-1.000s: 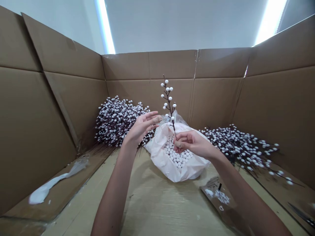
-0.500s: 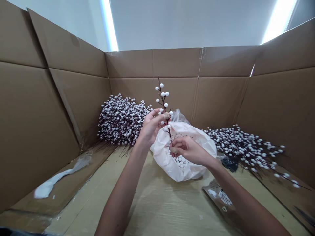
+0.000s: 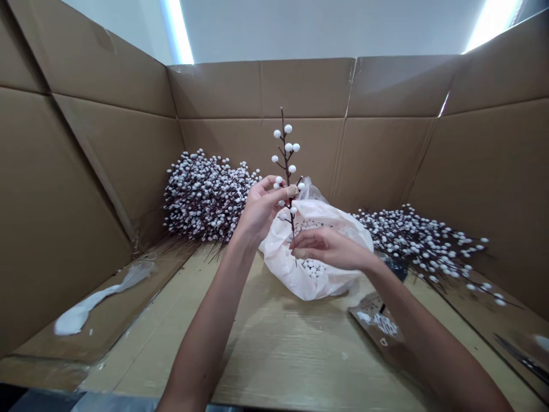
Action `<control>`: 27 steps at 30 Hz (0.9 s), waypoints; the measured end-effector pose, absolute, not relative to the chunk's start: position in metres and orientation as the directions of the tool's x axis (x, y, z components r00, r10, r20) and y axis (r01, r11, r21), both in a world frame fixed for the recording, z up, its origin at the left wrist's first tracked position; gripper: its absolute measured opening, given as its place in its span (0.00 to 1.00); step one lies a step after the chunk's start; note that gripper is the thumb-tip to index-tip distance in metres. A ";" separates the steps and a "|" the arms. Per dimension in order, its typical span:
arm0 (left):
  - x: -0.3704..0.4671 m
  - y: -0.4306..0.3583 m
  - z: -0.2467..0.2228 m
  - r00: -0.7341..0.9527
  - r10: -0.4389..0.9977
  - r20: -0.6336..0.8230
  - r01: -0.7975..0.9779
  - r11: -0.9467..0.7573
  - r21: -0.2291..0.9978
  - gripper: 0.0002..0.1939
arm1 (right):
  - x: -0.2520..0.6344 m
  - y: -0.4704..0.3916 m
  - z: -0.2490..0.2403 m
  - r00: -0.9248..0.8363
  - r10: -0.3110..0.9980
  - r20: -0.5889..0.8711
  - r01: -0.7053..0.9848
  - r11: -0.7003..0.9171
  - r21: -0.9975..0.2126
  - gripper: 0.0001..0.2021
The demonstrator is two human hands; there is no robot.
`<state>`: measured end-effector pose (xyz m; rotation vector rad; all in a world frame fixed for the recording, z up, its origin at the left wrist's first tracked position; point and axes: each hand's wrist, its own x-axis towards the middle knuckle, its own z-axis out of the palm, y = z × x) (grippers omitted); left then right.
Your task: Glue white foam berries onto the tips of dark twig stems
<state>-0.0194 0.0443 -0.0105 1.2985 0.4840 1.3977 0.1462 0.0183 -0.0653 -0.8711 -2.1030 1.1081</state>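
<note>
A dark brown twig with several white berries stands nearly upright above an open white plastic bag. My left hand pinches it at mid-length, with tape visible on the thumb. Lower down, the fingers of my right hand close around the bare stem, over the bag's opening. Loose white balls lie inside the bag, partly hidden by my right hand.
A dense pile of berry twigs lies at the left back, and a looser pile at the right. Cardboard walls surround the table. Scissors and a brown packet are at right.
The twig is now more upright and its tip is higher in view. My right hand has shifted slightly along the stem, whose lower end now shows. The camera view has tilted a little downward.
</note>
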 end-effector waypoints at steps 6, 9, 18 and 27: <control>-0.020 0.038 -0.007 0.223 0.841 0.493 -0.420 -0.373 0.827 0.11 | 0.185 0.035 -0.059 -0.544 0.829 0.130 0.495 0.442 -0.748 0.16; -0.017 0.031 -0.006 0.245 0.804 0.542 -0.426 -0.413 0.805 0.09 | 0.178 0.046 -0.074 -0.481 0.876 0.038 0.759 0.437 -0.483 0.13; -0.006 0.009 -0.006 0.295 0.740 0.604 -0.312 -0.523 0.793 0.12 | 0.146 0.061 -0.116 -0.401 0.915 -0.053 0.902 0.383 -0.199 0.14; 0.002 0.010 -0.009 0.293 0.771 0.565 -0.348 -0.464 0.814 0.15 | 0.145 0.066 -0.128 -0.371 0.927 -0.058 0.924 0.362 -0.123 0.12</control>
